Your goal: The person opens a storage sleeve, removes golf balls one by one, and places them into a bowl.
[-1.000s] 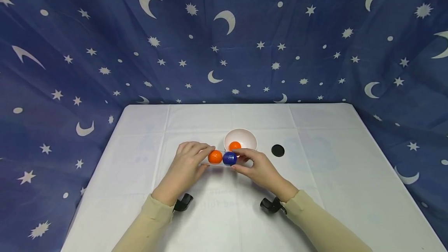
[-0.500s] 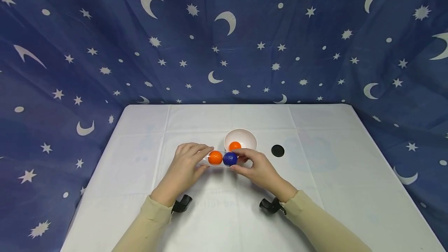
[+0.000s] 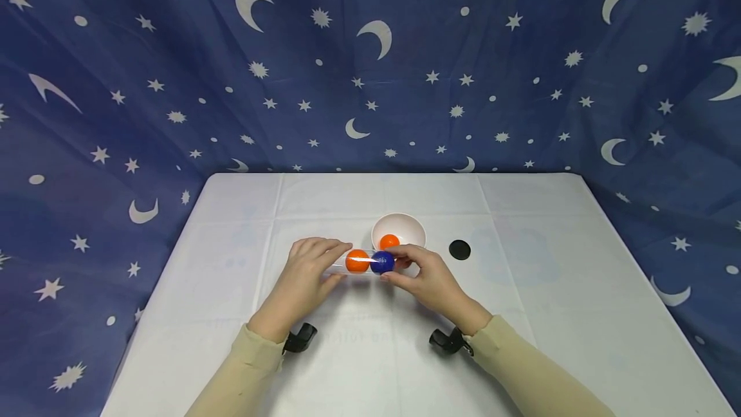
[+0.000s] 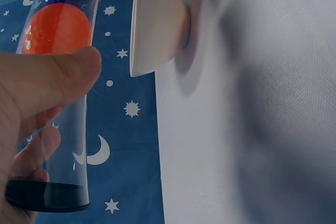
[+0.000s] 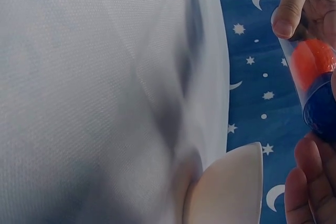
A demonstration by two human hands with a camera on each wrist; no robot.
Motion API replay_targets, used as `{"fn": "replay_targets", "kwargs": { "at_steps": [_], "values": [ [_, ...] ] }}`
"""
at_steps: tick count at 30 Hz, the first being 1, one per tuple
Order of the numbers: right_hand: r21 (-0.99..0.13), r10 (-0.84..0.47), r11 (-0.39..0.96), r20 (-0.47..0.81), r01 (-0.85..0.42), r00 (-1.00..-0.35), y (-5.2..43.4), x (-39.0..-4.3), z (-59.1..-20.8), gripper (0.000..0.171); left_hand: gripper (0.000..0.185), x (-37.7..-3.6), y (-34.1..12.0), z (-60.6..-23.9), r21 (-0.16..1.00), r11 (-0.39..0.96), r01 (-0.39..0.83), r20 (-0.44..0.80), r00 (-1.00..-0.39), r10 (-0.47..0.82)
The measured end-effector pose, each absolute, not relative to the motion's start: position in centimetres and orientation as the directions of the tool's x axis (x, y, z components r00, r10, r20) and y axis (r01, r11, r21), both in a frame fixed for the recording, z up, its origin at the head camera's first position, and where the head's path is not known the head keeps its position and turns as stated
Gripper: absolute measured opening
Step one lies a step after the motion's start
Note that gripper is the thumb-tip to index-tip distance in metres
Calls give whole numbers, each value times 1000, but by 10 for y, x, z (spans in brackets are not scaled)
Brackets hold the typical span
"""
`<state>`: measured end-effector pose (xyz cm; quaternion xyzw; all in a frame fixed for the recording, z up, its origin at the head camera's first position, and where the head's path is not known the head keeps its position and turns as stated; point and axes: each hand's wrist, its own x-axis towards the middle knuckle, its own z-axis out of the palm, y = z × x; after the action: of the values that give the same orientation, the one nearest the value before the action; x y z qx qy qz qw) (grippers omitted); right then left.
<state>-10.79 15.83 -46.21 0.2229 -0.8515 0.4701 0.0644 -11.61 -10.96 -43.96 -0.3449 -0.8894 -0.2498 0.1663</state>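
Observation:
Above the white table, a clear tube (image 3: 338, 266) lies nearly level between both hands. Inside it an orange ball (image 3: 357, 261) sits against a blue ball (image 3: 382, 262), the blue one towards the right end. My left hand (image 3: 303, 278) grips the tube's left part, thumb below and fingers above in the head view. A black cap (image 4: 47, 195) covers that end in the left wrist view. My right hand (image 3: 425, 275) holds the right end around the blue ball, with thumb and fingers on opposite sides. Its fingers (image 5: 310, 163) partly hide that end.
Just behind the tube stands a white bowl (image 3: 411, 227) with another orange ball (image 3: 390, 242) in it. To the bowl's right, a black disc (image 3: 460, 250) lies flat on the white tablecloth (image 3: 370, 372). A blue star-and-moon curtain (image 3: 417, 121) hangs behind the table.
Both hands stay nearly in place on the tube. The two balls have shifted very slightly to the right, and a bright streak of reflected light now crosses the tube.

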Motion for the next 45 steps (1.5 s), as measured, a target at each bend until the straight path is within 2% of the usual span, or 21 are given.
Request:
{"fn": "replay_targets", "kwargs": {
  "at_steps": [22,35,45],
  "values": [
    [-757,-332,432,372,-490,-867,172,-110,-453,37,56,-116,-107,-440,361,618,698,473,-708,524],
    [-721,-254,524,375,-453,-891,187,-122,-443,41,56,-116,-111,-444,388,600,700,481,-709,516],
    [-746,-204,539,334,-390,-920,194,-141,-441,44,57,-115,-115,-445,399,609,685,469,-724,506]
  ]
}}
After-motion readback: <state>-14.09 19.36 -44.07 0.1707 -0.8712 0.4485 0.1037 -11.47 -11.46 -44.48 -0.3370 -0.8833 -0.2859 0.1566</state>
